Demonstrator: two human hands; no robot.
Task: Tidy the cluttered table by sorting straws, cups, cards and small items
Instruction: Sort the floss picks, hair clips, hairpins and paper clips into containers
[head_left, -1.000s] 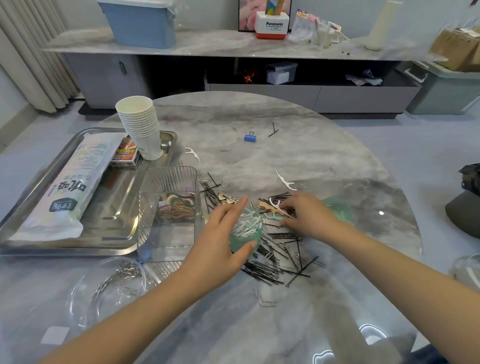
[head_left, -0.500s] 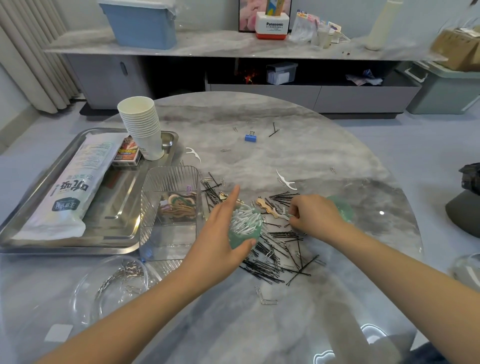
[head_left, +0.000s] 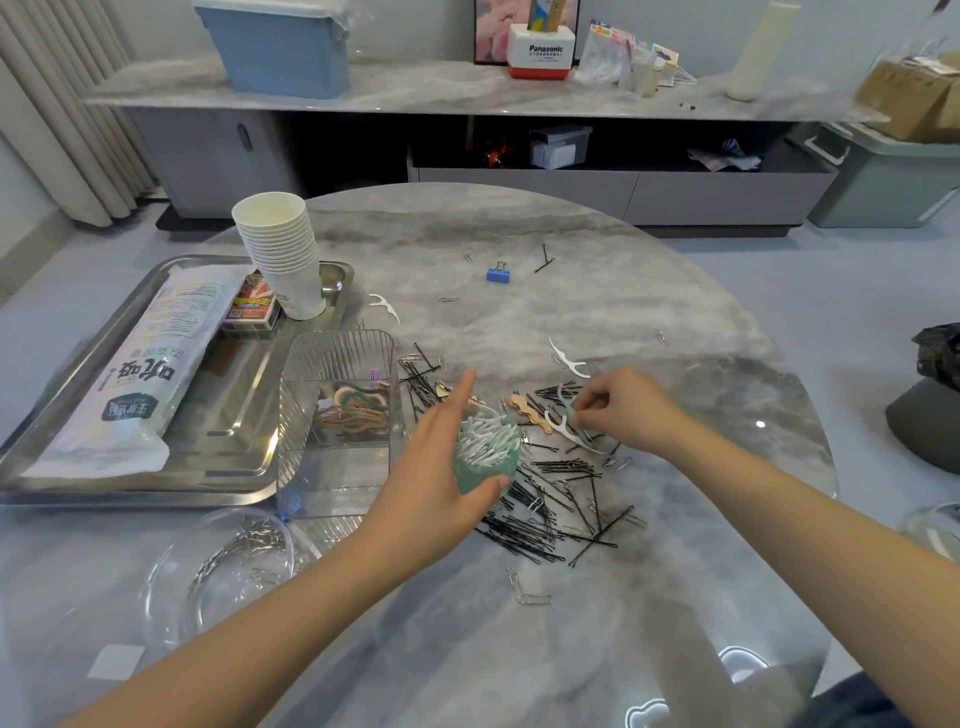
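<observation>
left hand (head_left: 441, 467): wraps a small green tub (head_left: 485, 467) from the left side, thumb curled under its near edge, index finger stretched straight up past the rim.
green tub: packed with white floss picks, held just above or on the table (head_left: 597, 291) among the pins; which of the two is hard to tell.
right hand (head_left: 623, 410): fingers bent inward, fingertips (head_left: 579, 410) pinching what looks like a white floss pick (head_left: 563, 397) at the edge of the pile.
bobby pins (head_left: 550, 499): a black scatter spread on the table between and below both hands, with silver paper clips mixed in.
loose floss picks: one (head_left: 569, 358) just beyond the right hand, another (head_left: 385, 306) near the tray's corner.
clear ribbed box (head_left: 337, 415): just left of the left hand, holding tan and green hair clips.
metal tray (head_left: 156, 467): at the left, carrying a long white packet (head_left: 135, 384), a card box (head_left: 252, 306) and a stack of paper cups (head_left: 280, 249).
glass bowl (head_left: 218, 571): near the table's front left, with paper clips inside.
blue binder clip (head_left: 497, 274): alone farther out, well apart from the pile.
</observation>
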